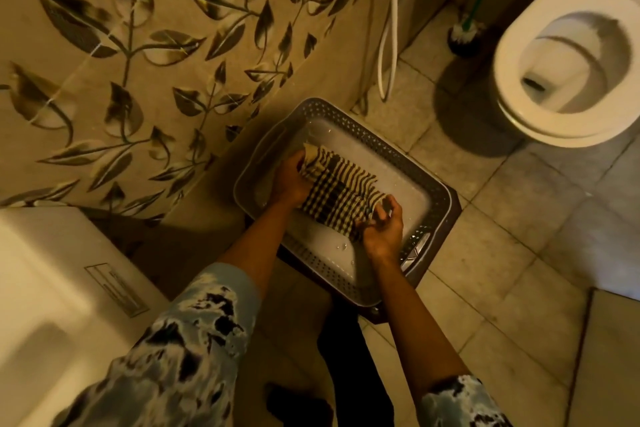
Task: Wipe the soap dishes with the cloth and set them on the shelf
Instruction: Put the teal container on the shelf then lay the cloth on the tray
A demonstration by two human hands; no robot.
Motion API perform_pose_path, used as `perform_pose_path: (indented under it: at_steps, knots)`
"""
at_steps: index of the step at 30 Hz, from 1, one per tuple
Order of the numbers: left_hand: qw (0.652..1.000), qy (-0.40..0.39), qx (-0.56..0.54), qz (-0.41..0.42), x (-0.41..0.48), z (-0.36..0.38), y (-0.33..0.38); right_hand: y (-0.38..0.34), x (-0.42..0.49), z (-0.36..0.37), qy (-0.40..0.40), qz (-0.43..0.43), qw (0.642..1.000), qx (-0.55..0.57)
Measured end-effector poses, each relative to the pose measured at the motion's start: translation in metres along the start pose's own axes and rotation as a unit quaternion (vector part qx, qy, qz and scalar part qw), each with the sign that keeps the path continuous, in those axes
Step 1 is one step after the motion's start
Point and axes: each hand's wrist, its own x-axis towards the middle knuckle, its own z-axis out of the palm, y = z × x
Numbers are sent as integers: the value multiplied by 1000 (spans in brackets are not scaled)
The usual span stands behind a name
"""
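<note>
A dark-and-cream checked cloth (341, 189) is stretched between both hands over a rectangular grey basket (429, 166) with a perforated rim and a pale wet bottom. My left hand (289, 180) grips the cloth's far left end. My right hand (382, 227) is closed on its near right end. No soap dish or shelf is visible.
The basket rests on a dark stool (453, 204) on the tiled floor. A leaf-patterned tiled wall (138, 62) rises at left, a white basin edge (41, 305) at lower left. A toilet (568, 76), brush (462, 35) and spray hose (389, 31) stand at the back right.
</note>
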Motion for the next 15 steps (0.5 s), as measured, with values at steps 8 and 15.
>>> perform_pose_path:
  at_steps: [8,15]
  knots:
    - [995,95,5,-14,-1,-5,-4,-6,-16,-8,77,-43,994,-56]
    - [990,7,131,52,-27,15,-9,20,-26,-12,-88,-202,915,-338]
